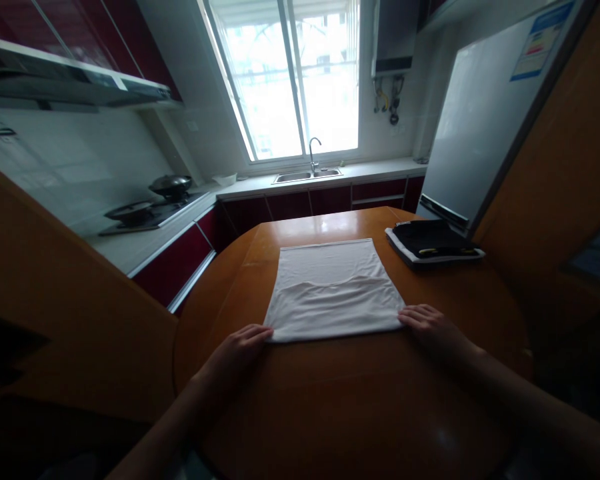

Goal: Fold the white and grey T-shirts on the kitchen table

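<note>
A white cloth garment [335, 310] lies on the wooden table [340, 393], its near part doubled back over the rest with a wavy upper edge. At its near left corner, my left hand [245, 343] pinches the fabric between closed fingers. My right hand [427, 323] grips the near right corner in the same way. The near edge runs nearly straight between both hands, and the cloth rests flat with light creases.
Folded black and white clothes [433, 241] are stacked at the table's back right. Beyond the table are a counter with a sink [307, 176], a stove with two pans [130, 212] at left, and a fridge [480, 120] at right.
</note>
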The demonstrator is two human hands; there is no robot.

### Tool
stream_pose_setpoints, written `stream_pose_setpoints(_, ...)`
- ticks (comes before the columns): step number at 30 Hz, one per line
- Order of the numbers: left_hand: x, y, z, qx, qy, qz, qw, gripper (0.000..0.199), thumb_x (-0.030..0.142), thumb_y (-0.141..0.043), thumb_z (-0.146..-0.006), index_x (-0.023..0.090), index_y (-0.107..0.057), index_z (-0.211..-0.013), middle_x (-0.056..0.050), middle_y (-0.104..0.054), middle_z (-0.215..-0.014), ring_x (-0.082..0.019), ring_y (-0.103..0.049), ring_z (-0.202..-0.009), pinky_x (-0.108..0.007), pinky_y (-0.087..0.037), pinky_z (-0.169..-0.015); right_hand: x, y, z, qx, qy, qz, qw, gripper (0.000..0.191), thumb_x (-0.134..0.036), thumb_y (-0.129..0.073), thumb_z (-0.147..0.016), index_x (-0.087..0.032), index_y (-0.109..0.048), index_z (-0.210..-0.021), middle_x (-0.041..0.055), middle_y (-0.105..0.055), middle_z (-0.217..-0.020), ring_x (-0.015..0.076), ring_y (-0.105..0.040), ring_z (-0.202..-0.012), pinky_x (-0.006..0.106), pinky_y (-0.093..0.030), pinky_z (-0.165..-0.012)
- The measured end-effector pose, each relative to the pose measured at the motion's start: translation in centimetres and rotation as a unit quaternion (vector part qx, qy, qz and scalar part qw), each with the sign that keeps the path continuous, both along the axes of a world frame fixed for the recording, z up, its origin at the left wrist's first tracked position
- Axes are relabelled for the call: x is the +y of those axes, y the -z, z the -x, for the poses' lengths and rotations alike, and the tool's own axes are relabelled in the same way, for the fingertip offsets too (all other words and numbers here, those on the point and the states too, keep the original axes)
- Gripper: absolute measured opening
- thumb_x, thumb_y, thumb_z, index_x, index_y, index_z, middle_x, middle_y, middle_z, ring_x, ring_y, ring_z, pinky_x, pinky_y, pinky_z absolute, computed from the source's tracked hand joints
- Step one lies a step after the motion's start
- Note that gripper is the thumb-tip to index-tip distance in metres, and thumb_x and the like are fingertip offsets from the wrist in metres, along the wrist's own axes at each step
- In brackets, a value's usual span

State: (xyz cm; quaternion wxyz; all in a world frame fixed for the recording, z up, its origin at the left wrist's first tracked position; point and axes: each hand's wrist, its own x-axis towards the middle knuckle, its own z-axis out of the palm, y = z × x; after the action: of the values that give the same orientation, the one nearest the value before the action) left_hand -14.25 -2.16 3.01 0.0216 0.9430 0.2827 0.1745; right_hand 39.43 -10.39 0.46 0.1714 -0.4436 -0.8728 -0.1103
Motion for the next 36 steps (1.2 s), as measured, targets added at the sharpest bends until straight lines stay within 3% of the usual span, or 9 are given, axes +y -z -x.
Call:
stream_pose_setpoints(7,-0.5,-0.7,-0.9,-0.022,0.001,-0.008,1.000,0.026,0.012,-0.048,-0.100,0.019,-0.067,-0.116,-0.008,-0.072,-0.111,-0.018,-0.070,-0.101,-0.032,-0.061,-0.089,-0.2,0.1,-0.9,-0.003,-0.021,-0.035,0.999,0.031,-0.006,-0.052,-0.092,-0.018,-0.071,-0.114,0.0092,-0.074,-0.117,0.0234,-0.069,-0.105,0.039,-0.053,-0.093)
stream_pose_setpoints(12,-1.7,-1.0,-0.1,-0.014,0.014,-0.062,0.998,0.022,0.016,-0.052,-0.099,0.020,-0.070,-0.110,-0.007,-0.075,-0.106,-0.019,-0.071,-0.095,-0.033,-0.059,-0.085,-1.8,0.1,-1.1,0.031,-0.046,-0.047,0.997,0.033,-0.006,-0.051,-0.092,-0.019,-0.072,-0.114,0.0088,-0.074,-0.116,0.0220,-0.069,-0.106,0.039,-0.052,-0.095)
stream_pose_setpoints(15,-4.4,-1.2,0.6,-0.017,0.032,-0.061,0.997,0.021,0.016,-0.054,-0.098,0.021,-0.071,-0.110,-0.006,-0.076,-0.103,-0.018,-0.071,-0.092,-0.030,-0.058,-0.084,-4.6,0.0,-1.3,0.047,-0.064,-0.041,0.996,0.032,-0.009,-0.050,-0.094,-0.021,-0.072,-0.115,0.0075,-0.075,-0.115,0.0210,-0.070,-0.104,0.040,-0.051,-0.096)
stream_pose_setpoints(19,-9.6,-1.6,1.5,-0.027,0.045,-0.040,0.998,0.024,0.013,-0.055,-0.096,0.023,-0.069,-0.113,-0.004,-0.076,-0.102,-0.018,-0.070,-0.093,-0.028,-0.056,-0.083,-9.7,0.4,-1.9,0.049,-0.068,-0.004,0.997,0.033,-0.012,-0.050,-0.097,-0.023,-0.068,-0.122,0.0068,-0.074,-0.119,0.0211,-0.068,-0.109,0.042,-0.049,-0.102)
stream_pose_setpoints(24,-14.2,-0.7,1.6,-0.052,0.025,-0.012,0.998,0.026,0.013,-0.055,-0.095,0.024,-0.067,-0.115,-0.006,-0.075,-0.105,-0.019,-0.070,-0.095,-0.029,-0.057,-0.085,-13.6,0.6,-2.1,0.058,-0.067,0.016,0.996,0.034,-0.017,-0.053,-0.096,-0.027,-0.066,-0.127,0.0070,-0.072,-0.122,0.0226,-0.067,-0.112,0.041,-0.051,-0.100)
stream_pose_setpoints(27,-14.8,-0.1,1.5,-0.075,0.000,-0.010,0.997,0.028,0.016,-0.058,-0.094,0.024,-0.066,-0.120,-0.007,-0.074,-0.108,-0.020,-0.069,-0.098,-0.030,-0.057,-0.090,-13.6,0.4,-2.0,0.074,-0.059,0.013,0.995,0.032,-0.017,-0.054,-0.096,-0.026,-0.066,-0.124,0.0083,-0.071,-0.122,0.0230,-0.066,-0.112,0.040,-0.053,-0.096)
stream_pose_setpoints(31,-14.4,0.1,1.9,-0.072,-0.017,0.048,0.996,0.035,0.018,-0.059,-0.094,0.023,-0.062,-0.129,-0.009,-0.072,-0.112,-0.020,-0.068,-0.103,-0.028,-0.057,-0.091,-13.0,0.5,-2.4,0.085,-0.092,0.015,0.992,0.029,-0.017,-0.054,-0.097,-0.025,-0.067,-0.122,0.0083,-0.073,-0.114,0.0222,-0.067,-0.106,0.037,-0.055,-0.092)
stream_pose_setpoints(36,-13.9,0.7,2.3,-0.089,0.010,0.065,0.994,0.026,0.012,-0.054,-0.096,0.023,-0.066,-0.116,-0.009,-0.072,-0.112,-0.019,-0.067,-0.103,-0.027,-0.057,-0.090,-12.8,1.3,-2.8,0.105,-0.080,0.015,0.991,0.033,-0.015,-0.054,-0.096,-0.026,-0.066,-0.124,0.0077,-0.073,-0.115,0.0221,-0.067,-0.107,0.036,-0.056,-0.091)
